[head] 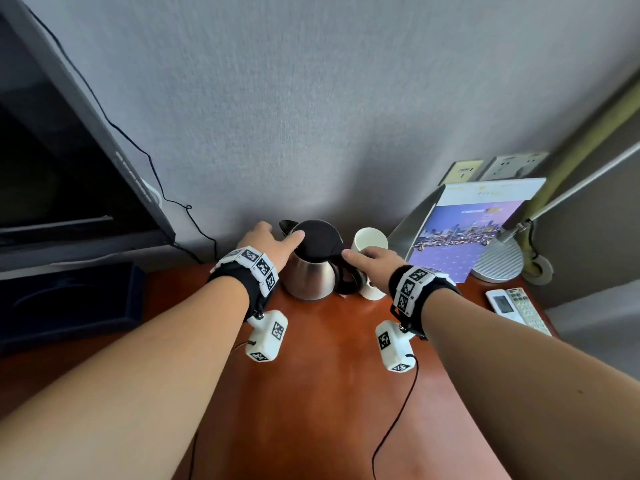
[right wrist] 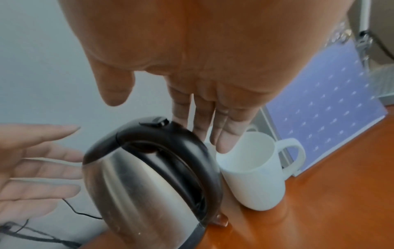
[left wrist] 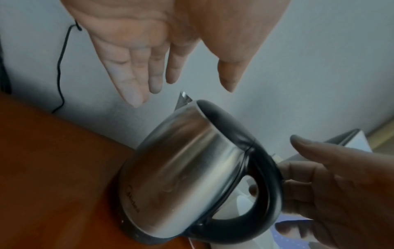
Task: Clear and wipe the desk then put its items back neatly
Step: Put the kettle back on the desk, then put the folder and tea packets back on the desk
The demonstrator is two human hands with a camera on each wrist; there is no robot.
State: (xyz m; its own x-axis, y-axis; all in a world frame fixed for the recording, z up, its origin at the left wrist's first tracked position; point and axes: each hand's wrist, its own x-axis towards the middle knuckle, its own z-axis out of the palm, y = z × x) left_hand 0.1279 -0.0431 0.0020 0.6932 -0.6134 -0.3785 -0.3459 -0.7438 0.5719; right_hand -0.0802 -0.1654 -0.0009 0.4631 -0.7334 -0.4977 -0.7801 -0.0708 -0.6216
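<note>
Hands (head: 273, 242) flanking kettle (head: 311, 268) (mug (head: 370, 242) behind)

Steel kettle (head: 313, 268) (black lid), white mug (right wrist: 253, 170), seemingly dotted purple booklet (head: 460, 237).

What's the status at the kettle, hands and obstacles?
Left hand open beside kettle. Right hand open at its handle, no grip. White mug close beside the handle.
</note>
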